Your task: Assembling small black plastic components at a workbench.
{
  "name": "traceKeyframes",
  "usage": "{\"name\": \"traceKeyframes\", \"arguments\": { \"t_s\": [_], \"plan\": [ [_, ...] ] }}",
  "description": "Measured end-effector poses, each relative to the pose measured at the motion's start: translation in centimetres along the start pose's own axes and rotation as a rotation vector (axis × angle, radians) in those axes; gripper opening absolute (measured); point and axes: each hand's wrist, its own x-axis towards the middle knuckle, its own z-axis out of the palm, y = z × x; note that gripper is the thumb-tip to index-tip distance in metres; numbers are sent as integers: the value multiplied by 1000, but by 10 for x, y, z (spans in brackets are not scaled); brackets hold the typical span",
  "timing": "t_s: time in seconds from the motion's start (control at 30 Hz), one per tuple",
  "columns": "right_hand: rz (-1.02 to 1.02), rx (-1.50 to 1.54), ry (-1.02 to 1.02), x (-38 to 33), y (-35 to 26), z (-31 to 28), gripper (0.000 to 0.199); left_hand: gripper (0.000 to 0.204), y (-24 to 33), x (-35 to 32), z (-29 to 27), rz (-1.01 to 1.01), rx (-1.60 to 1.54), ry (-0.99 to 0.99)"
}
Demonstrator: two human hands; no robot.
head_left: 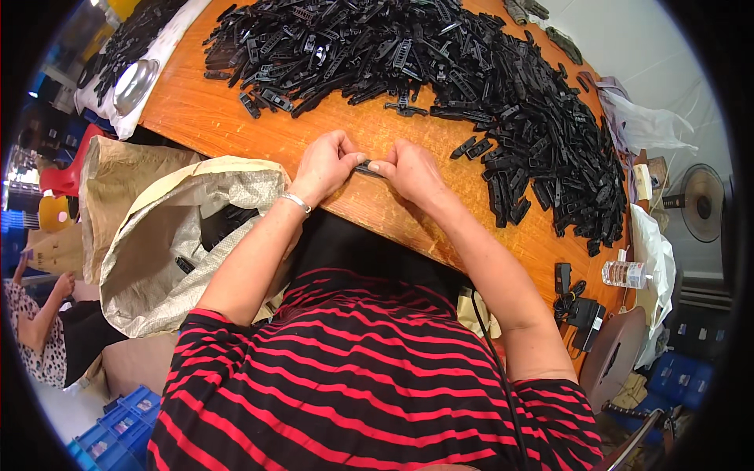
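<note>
Between my two hands, at the near edge of the wooden table (236,122), is a small black plastic part (369,169). My left hand (326,163) pinches its left end between thumb and fingers. The thumb and curled fingers of my right hand (408,169) grip the other end. Fingers cover much of the part, so its exact kind cannot be made out. Beyond my hands lies a large heap of black plastic parts (353,55), long and narrow, some with ladder-like slots. The heap curves round to the right side of the table. Two loose black pieces (471,147) lie just right of my right hand.
An open woven sack (149,259) with black parts inside stands left of my left forearm. At the right edge are a plastic bottle (626,274), a black power adapter (585,314) with cable, and a fan (701,202). Another person (47,322) sits at far left, near blue crates (118,432).
</note>
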Motion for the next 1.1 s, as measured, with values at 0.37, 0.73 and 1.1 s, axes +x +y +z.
{"name": "traceKeyframes", "arguments": {
  "t_s": [0.37,0.73,1.1],
  "plan": [
    [-104,179,13,-21,20,-24,33,17,24,-85,-68,269,134,234],
    [-239,-546,268,10,98,-69,8,10,7,-149,-161,137,651,582],
    [-214,-440,212,-7,66,-40,15,20,41,56,22,440,356,282]
  ]
}}
